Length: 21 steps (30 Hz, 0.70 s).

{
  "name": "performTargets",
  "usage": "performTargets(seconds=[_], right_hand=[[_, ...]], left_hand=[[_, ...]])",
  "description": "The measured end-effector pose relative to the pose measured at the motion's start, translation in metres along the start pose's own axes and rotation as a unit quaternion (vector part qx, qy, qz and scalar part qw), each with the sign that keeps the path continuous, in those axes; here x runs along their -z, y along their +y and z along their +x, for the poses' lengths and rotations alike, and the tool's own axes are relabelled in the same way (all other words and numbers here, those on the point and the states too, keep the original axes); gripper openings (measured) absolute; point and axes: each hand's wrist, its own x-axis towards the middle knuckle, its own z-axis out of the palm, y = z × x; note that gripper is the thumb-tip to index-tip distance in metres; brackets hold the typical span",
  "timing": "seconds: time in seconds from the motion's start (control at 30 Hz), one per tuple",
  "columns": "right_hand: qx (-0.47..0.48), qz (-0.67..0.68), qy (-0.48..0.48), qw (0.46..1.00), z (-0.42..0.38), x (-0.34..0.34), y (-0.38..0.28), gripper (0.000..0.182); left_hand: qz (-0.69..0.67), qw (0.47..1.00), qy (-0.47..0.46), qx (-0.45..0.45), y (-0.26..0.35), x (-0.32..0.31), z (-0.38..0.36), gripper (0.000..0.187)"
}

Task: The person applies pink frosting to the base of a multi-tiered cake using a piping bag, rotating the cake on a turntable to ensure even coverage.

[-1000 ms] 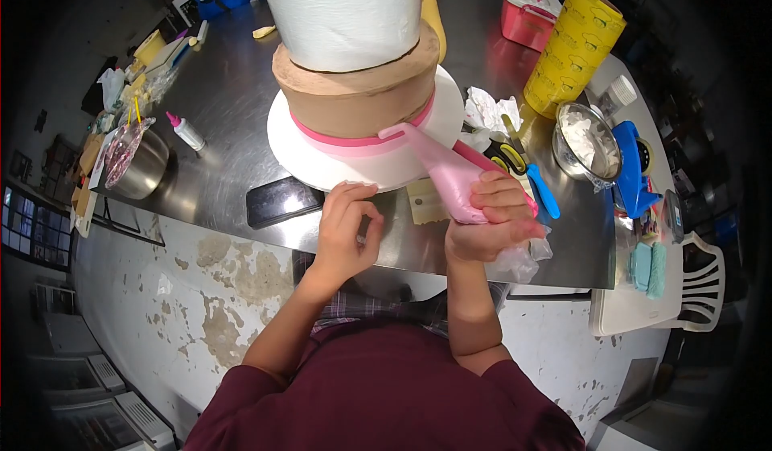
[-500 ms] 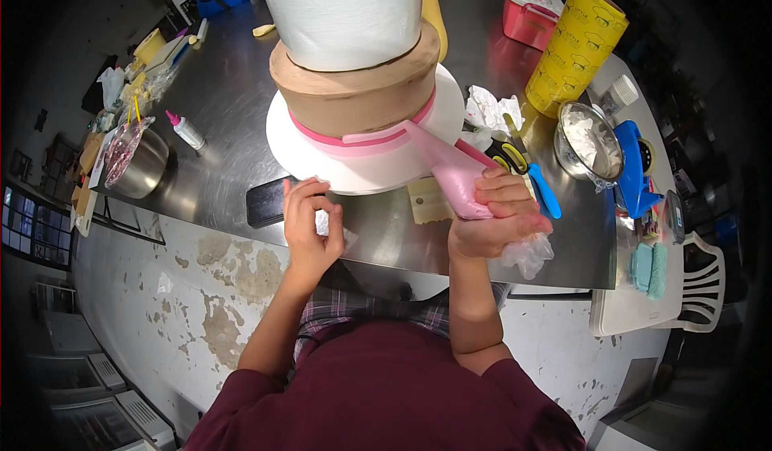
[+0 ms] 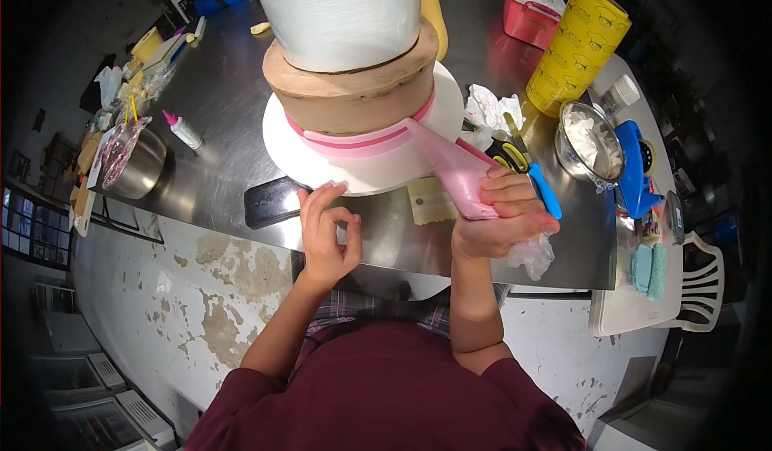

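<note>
A brown-frosted cake tier [image 3: 354, 101] sits on a round white board [image 3: 314, 161], with a white upper tier [image 3: 338, 16] on top. Pink bands of icing [image 3: 354, 147] run round the base of the brown tier. My right hand [image 3: 508, 214] is wrapped round a piping bag [image 3: 454, 169] of pink icing, its tip against the lower band. At the board's front rim is my left hand [image 3: 328, 238], its forefinger touching the edge and its fingers loosely bent and apart, holding nothing. A black phone [image 3: 273, 201] lies beside it.
Right of the cake are a notched scraper [image 3: 429, 201], scissors [image 3: 508, 155], crumpled paper [image 3: 492, 107], a bowl of white cream [image 3: 591, 141] and a yellow roll [image 3: 577, 49]. To the left stand a small bottle [image 3: 183, 131] and a steel bowl [image 3: 138, 165].
The board and cake have turned; the lighter pink strip's end has shifted left. My left hand has moved right along the rim. The piping bag stays almost in place.
</note>
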Motion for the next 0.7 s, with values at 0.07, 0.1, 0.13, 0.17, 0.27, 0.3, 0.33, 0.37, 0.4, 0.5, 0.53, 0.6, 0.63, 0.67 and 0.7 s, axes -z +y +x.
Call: performTargets(seconds=[0.07, 0.1, 0.13, 0.17, 0.27, 0.3, 0.33, 0.37, 0.4, 0.5, 0.53, 0.6, 0.63, 0.67, 0.7], right_hand=[[-0.001, 0.002, -0.002, 1.0, 0.001, 0.0, 0.0, 0.054], [-0.001, 0.003, -0.003, 1.0, 0.001, 0.0, 0.0, 0.054], [-0.004, 0.004, -0.002, 1.0, 0.001, 0.0, 0.0, 0.054], [-0.007, 0.005, -0.001, 1.0, 0.002, -0.001, 0.0, 0.054], [-0.011, 0.001, -0.006, 1.0, 0.002, 0.0, 0.002, 0.054], [-0.011, -0.002, -0.008, 1.0, 0.002, 0.0, 0.002, 0.054], [-0.012, 0.001, -0.009, 1.0, 0.003, 0.0, 0.003, 0.054], [-0.013, 0.005, -0.01, 1.0, 0.003, 0.0, 0.003, 0.054], [-0.014, 0.008, -0.01, 1.0, 0.004, 0.0, 0.003, 0.054], [-0.019, 0.001, -0.005, 1.0, 0.005, -0.002, 0.004, 0.055], [-0.019, -0.002, -0.007, 1.0, 0.005, -0.003, 0.004, 0.054], [-0.019, -0.007, -0.01, 1.0, 0.006, -0.004, 0.003, 0.054], [-0.018, -0.005, -0.008, 1.0, 0.006, -0.005, 0.003, 0.053], [-0.018, -0.002, -0.006, 1.0, 0.006, -0.005, 0.004, 0.053], [-0.017, 0.0, -0.004, 1.0, 0.006, -0.005, 0.004, 0.053]], left_hand=[[0.007, 1.0, 0.002, 0.001, -0.002, 0.0, 0.0, 0.018], [0.01, 1.0, 0.011, 0.008, -0.003, 0.001, 0.001, 0.018], [0.013, 1.0, 0.019, 0.015, -0.005, 0.002, 0.001, 0.018], [0.017, 0.999, 0.027, 0.022, -0.008, 0.003, 0.002, 0.018], [0.028, 0.998, 0.036, 0.03, -0.017, 0.009, 0.003, 0.019], [0.032, 0.998, 0.036, 0.038, -0.021, 0.01, 0.003, 0.019], [0.04, 0.998, 0.04, 0.04, -0.025, 0.012, 0.003, 0.018], [0.048, 0.997, 0.044, 0.042, -0.029, 0.014, 0.004, 0.017], [0.055, 0.996, 0.048, 0.043, -0.031, 0.016, 0.004, 0.016], [0.057, 0.994, 0.07, 0.066, -0.036, 0.019, 0.004, 0.017], [0.056, 0.993, 0.08, 0.073, -0.036, 0.02, 0.004, 0.018], [0.052, 0.992, 0.083, 0.073, -0.036, 0.02, 0.003, 0.019], [0.05, 0.992, 0.085, 0.074, -0.036, 0.02, 0.002, 0.019], [0.047, 0.993, 0.083, 0.071, -0.035, 0.02, 0.002, 0.019], [0.045, 0.993, 0.081, 0.068, -0.033, 0.019, 0.001, 0.019]])
